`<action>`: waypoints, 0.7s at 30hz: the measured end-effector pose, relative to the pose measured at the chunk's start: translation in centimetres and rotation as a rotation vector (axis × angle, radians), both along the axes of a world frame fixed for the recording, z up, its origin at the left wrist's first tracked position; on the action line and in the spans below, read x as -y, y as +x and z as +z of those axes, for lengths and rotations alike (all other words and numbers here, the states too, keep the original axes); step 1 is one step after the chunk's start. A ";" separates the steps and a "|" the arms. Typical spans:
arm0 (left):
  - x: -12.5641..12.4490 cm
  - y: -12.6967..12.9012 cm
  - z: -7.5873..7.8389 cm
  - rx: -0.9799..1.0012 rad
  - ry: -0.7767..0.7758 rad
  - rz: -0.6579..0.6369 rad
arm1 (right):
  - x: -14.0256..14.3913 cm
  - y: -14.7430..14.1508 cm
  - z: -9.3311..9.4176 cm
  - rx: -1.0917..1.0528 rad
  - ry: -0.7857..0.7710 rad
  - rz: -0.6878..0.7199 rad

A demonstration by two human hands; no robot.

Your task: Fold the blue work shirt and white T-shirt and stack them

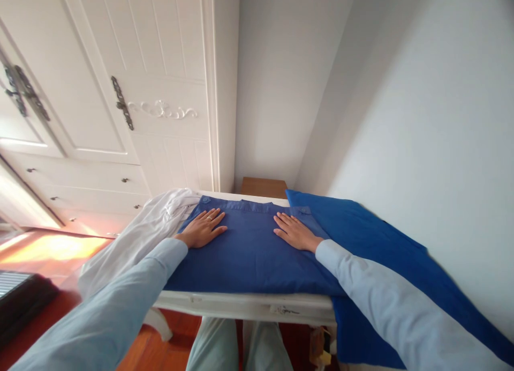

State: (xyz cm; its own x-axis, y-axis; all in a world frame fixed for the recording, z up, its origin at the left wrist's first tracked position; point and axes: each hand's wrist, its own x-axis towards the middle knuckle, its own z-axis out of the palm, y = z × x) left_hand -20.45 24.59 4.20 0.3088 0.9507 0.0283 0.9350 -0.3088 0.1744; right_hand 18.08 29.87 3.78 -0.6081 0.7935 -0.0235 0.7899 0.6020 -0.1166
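While 2 hands lie flat, left hand (202,229), right hand (295,232), grip released, 1 folded blue garment (249,253).

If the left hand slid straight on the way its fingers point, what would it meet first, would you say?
The left hand lies flat on the dark blue shirt, fingers pointing up and right. It would probably cross more shirt and meet the buttoned edge first; depth is unclear.

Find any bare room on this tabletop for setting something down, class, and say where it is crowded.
Little is bare: only the white table's front rim. The folded dark blue garment offers flat cloth between the left hand and right hand. The crumpled white garment crowds the left edge; the bright blue cloth covers the right.
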 end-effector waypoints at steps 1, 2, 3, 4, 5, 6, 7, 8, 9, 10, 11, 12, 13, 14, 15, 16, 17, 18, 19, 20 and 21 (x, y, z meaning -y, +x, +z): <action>0.2 -0.4 -0.1 -0.004 0.007 0.003 | 0.1 -0.1 0.0 0.006 0.003 -0.001; 0.4 -0.6 -0.1 -0.013 0.009 0.007 | 0.1 -0.2 -0.1 0.013 0.005 -0.003; 0.5 -0.6 0.0 -0.026 0.008 0.011 | 0.2 -0.3 -0.1 0.019 0.006 -0.004; 0.6 -0.6 0.2 -0.039 0.006 0.014 | 0.2 -0.4 0.0 0.024 0.009 -0.006; 0.6 -0.4 0.4 -0.052 0.006 0.014 | 0.3 -0.5 0.1 0.027 0.015 -0.008; 0.6 -0.2 0.8 -0.066 0.010 0.018 | 0.4 -0.6 0.2 0.034 0.023 -0.011; 0.6 0.2 1.3 -0.081 0.019 0.027 | 0.5 -0.7 0.5 0.048 0.032 -0.015; 0.6 0.7 1.9 -0.095 0.031 0.037 | 0.7 -0.9 0.9 0.072 0.044 -0.025; 0.8 1.3 2.5 -0.109 0.043 0.046 | 1.1 -1.2 1.3 0.103 0.062 -0.037; 1.1 2.0 3.1 -0.124 0.058 0.052 | 1.6 -1.6 1.8 0.130 0.090 -0.044; 1.6 2.9 3.5 -0.126 0.080 0.051 | 2.4 -2.2 2.3 0.140 0.128 -0.039; 2.4 3.9 3.9 -0.107 0.111 0.046 | 3.4 -2.9 2.8 0.122 0.173 -0.025; 3.4 5.1 4.1 -0.071 0.141 0.030 | 4.6 -3.7 3.2 0.074 0.218 0.000; 4.6 6.3 4.0 -0.013 0.172 0.003 | 6.0 -4.5 3.4 0.008 0.249 0.043; 6.0 7.4 3.8 0.054 0.188 -0.032 | 7.5 -5.2 3.5 -0.061 0.260 0.101; 7.4 8.3 3.4 0.098 0.167 -0.098 | 9.0 -5.9 3.3 -0.113 0.248 0.161; 8.8 9.0 2.9 0.109 0.131 -0.175 | 10.5 -6.3 3.0 -0.139 0.217 0.218; 10.2 9.3 2.3 0.100 0.097 -0.236 | 11.9 -6.4 2.6 -0.139 0.178 0.270; 11.4 9.2 1.8 0.073 0.065 -0.289 | 13.1 -6.1 2.0 -0.122 0.140 0.305; 12.3 8.8 1.3 0.040 0.045 -0.326 | 14.0 -5.6 1.4 -0.098 0.112 0.319; 13.1 8.0 0.9 0.011 0.038 -0.340 | 14.7 -4.8 0.9 -0.077 0.097 0.316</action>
